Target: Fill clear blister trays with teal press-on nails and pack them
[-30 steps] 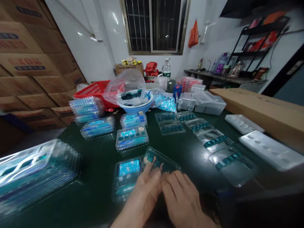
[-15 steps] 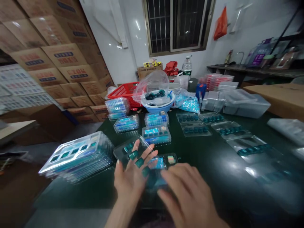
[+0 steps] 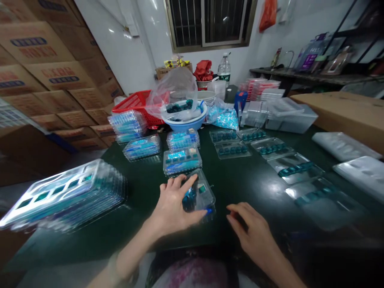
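My left hand point(image 3: 174, 202) lies palm down, fingers and thumb spread, over a clear plastic blister pack point(image 3: 205, 188) on the dark green table. Through the plastic show blue contents and a small pale and green block point(image 3: 202, 188); the hand covers the left part of the pack. To the right of it, my right hand point(image 3: 252, 230) hovers low with fingers loosely curled, a gap between thumb and forefinger and nothing in them. Just behind the pack stands a short stack of filled blister packs point(image 3: 183, 159).
A tall stack of filled packs point(image 3: 75, 196) stands at the left. Several clear trays with rows of teal blocks point(image 3: 295, 169) lie at the right. Behind are a red basket point(image 3: 132, 102), a blue basin point(image 3: 187, 125) and a bag of blue pieces point(image 3: 225, 118). Cardboard boxes point(image 3: 48, 72) rise at the left.
My left hand has turned from palm up to palm down, with the clear plastic and teal blocks now on the pack. My right hand has moved right, away from the pack. The view has shifted.
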Tool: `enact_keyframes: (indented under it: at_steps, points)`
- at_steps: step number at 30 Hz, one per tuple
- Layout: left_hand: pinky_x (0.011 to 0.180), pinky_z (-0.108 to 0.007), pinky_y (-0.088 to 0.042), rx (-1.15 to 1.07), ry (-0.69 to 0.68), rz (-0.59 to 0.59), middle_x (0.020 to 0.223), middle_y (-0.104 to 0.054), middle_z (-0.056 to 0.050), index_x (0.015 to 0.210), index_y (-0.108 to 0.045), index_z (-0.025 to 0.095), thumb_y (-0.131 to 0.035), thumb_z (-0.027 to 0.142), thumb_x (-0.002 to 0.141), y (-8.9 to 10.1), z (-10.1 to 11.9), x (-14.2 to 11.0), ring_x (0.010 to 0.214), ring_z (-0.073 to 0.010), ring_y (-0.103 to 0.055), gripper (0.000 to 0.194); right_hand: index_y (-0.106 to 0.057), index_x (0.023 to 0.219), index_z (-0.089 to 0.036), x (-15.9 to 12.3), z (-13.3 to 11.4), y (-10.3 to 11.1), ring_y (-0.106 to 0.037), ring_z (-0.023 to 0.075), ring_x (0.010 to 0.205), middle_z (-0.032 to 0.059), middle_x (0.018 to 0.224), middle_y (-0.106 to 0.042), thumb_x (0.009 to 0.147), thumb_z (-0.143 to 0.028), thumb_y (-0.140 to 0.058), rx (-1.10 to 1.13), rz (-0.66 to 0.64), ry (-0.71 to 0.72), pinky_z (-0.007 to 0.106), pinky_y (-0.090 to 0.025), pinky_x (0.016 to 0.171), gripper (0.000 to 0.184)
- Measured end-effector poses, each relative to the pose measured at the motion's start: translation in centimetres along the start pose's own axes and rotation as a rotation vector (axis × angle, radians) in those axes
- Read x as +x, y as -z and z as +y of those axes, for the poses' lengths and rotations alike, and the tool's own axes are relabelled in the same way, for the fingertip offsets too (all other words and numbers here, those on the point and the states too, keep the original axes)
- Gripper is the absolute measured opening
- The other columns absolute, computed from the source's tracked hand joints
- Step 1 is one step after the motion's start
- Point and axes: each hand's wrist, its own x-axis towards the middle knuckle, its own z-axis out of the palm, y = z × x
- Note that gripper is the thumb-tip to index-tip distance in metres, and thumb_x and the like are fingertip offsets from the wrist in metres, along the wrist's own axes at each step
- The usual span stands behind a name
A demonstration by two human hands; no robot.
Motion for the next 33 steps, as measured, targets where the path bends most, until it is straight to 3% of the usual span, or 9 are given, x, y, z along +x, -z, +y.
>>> enact_keyframes:
  at_steps: [4, 11, 18, 21, 24, 29, 33]
  points:
    - [0.082, -0.052, -0.027, 0.267, -0.072, -0.076, 0.124, -0.041, -0.014, 0.125, -0.041, 0.029, -0.059, 0.055, 0.059, -2.0, -0.9, 0.1, 0.109, -0.0359, -0.035, 0.073, -0.052, 0.094, -0.022, 0.0, 0.7, -0.8, -0.05, 0.0156, 0.075, 0.0015, 0.079, -0.053, 0.085, -0.022, -0.042, 0.012, -0.03, -0.015, 0.03, -0.039, 0.067, 0.014]
    - [0.085, -0.052, -0.025, 0.332, -0.074, -0.14, 0.127, -0.036, -0.018, 0.127, -0.037, 0.026, -0.055, 0.056, 0.061, -2.3, -0.2, 0.8, 0.114, -0.0365, -0.031, 0.075, -0.053, 0.092, -0.022, 0.4, 1.1, -1.6, -0.049, 0.016, 0.074, 0.002, 0.078, -0.053, 0.084, -0.021, -0.042, -0.008, 0.007, -0.003, 0.03, -0.039, 0.065, 0.013]
    - [0.089, -0.063, -0.01, 0.313, -0.103, -0.259, 0.139, -0.017, -0.021, 0.136, -0.015, 0.026, -0.048, 0.068, 0.059, -3.7, -1.6, 0.4, 0.123, -0.0439, -0.014, 0.094, -0.053, 0.092, -0.021, 0.1, 2.0, -3.1, -0.049, 0.0162, 0.072, 0.0031, 0.077, -0.053, 0.082, -0.015, -0.046, -0.024, 0.139, 0.128, 0.03, -0.038, 0.065, 0.014]
    - [0.089, -0.061, -0.013, 0.292, -0.087, -0.256, 0.136, -0.023, -0.02, 0.135, -0.02, 0.027, -0.051, 0.064, 0.059, -3.5, -1.4, 0.3, 0.121, -0.0419, -0.02, 0.089, -0.054, 0.091, -0.02, -0.1, 2.2, -3.2, -0.05, 0.0161, 0.07, 0.003, 0.074, -0.053, 0.081, -0.015, -0.046, -0.06, 0.159, 0.173, 0.03, -0.04, 0.064, 0.013]
    - [0.088, -0.055, -0.022, 0.276, -0.045, -0.212, 0.127, -0.035, -0.017, 0.131, -0.028, 0.028, -0.057, 0.053, 0.057, -2.6, -1.3, -0.3, 0.115, -0.0373, -0.03, 0.084, -0.052, 0.095, -0.02, 0.6, 2.2, -2.4, -0.052, 0.0139, 0.067, 0.0025, 0.075, -0.053, 0.083, -0.018, -0.045, -0.041, 0.085, 0.194, 0.026, -0.042, 0.06, 0.015]
    - [0.087, -0.049, -0.027, 0.325, 0.091, -0.151, 0.123, -0.038, -0.015, 0.131, -0.03, 0.028, -0.06, 0.041, 0.056, 0.2, -4.6, -3.4, 0.11, -0.0339, -0.035, 0.082, -0.052, 0.099, -0.022, 6.1, 0.7, -1.1, -0.053, 0.0112, 0.067, 0.0022, 0.084, -0.054, 0.085, -0.021, -0.041, -0.114, 0.005, 0.194, 0.022, -0.042, 0.056, 0.017]
    - [0.09, -0.049, -0.027, 0.386, 0.229, -0.125, 0.125, -0.039, -0.016, 0.132, -0.03, 0.025, -0.059, 0.042, 0.059, 1.4, -8.6, -5.5, 0.113, -0.0349, -0.036, 0.08, -0.056, 0.095, -0.019, 13.1, -1.2, -3.0, -0.05, 0.0119, 0.07, 0.0039, 0.085, -0.053, 0.085, -0.016, -0.04, -0.375, 0.027, 0.367, 0.023, -0.04, 0.058, 0.019]
